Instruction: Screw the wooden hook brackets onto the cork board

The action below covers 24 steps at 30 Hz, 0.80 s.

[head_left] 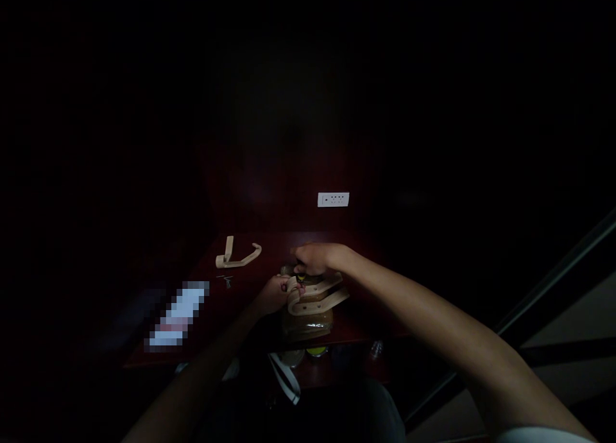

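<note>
Left hand [272, 295]: clamping its fingers on the curved end of the pale bent wooden item [325, 302]; fingertips are showing beside the wood.

Right hand [314, 259]: arching just above the left, fingers closing on a dark tool [301, 268] with a yellow part; most of the tool is hiding in the grasp.

Pale bent wooden item: resting on a brown wrapped bundle [308, 325] at the near part of the counter [262, 276], its two holed arms pointing right; whether these are forming one piece or two, cannot tell. The bundle is reflecting light from a glossy covering.

Second wooden piece [240, 262], pale: lying on the counter to the left, well apart from both hands, one end curling into a hook.

Small metal parts [228, 282]: lying just below that piece.

Pixelated pale sheet [179, 314]: lying at the counter's left side, its details blurring out.

White socket plate [333, 199]: sitting on the dark wall beyond.

Below the counter edge: a white strap [287, 382] is hanging beside a yellow-green item [317, 351].
</note>
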### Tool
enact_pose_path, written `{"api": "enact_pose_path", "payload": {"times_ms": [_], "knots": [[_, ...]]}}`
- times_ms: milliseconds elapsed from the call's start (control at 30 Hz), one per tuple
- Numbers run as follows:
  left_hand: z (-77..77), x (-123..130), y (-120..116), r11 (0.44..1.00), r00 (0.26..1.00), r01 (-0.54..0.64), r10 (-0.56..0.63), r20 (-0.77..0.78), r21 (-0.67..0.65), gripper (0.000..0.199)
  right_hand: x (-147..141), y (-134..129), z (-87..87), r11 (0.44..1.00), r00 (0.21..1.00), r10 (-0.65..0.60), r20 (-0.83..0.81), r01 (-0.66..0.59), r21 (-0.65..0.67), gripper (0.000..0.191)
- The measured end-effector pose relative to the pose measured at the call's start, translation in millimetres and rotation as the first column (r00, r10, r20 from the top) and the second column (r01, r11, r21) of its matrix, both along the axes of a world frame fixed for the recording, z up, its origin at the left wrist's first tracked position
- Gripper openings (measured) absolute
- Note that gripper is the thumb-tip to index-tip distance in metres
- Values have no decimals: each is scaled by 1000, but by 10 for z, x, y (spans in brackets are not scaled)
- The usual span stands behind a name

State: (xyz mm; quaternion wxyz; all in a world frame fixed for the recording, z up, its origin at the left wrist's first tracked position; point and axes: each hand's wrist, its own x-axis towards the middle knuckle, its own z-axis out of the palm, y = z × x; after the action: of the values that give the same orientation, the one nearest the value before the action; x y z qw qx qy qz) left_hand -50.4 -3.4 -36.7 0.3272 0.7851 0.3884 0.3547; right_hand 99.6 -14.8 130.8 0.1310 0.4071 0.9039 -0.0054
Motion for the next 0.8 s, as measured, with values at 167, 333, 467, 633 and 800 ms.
{"api": "enact_pose_path", "payload": {"times_ms": [167, 333, 467, 633, 800], "knots": [[0, -3, 2, 1000, 1000, 7, -6, 13, -27, 28, -64, 19, -26, 998, 999, -40, 27, 39, 48, 41], [34, -5, -1, 999, 1000, 16, -15, 22, -40, 26, -69, 19, -15, 995, 995, -99, -1, 99, 13, 57], [55, 0, -8, 999, 999, 15, -14, 41, -42, 29, -20, -19, 7, 996, 998, -21, -61, 15, -90, 45], [53, 8, -15, 997, 997, 33, -28, 70, -72, 29, -2, -35, 23, 996, 998, 29, -47, -33, -82, 27], [72, 18, -42, 997, 997, 2, 4, 79, -76, 28, -9, 53, -6, 999, 999, 39, -5, -39, -27, 32]]}}
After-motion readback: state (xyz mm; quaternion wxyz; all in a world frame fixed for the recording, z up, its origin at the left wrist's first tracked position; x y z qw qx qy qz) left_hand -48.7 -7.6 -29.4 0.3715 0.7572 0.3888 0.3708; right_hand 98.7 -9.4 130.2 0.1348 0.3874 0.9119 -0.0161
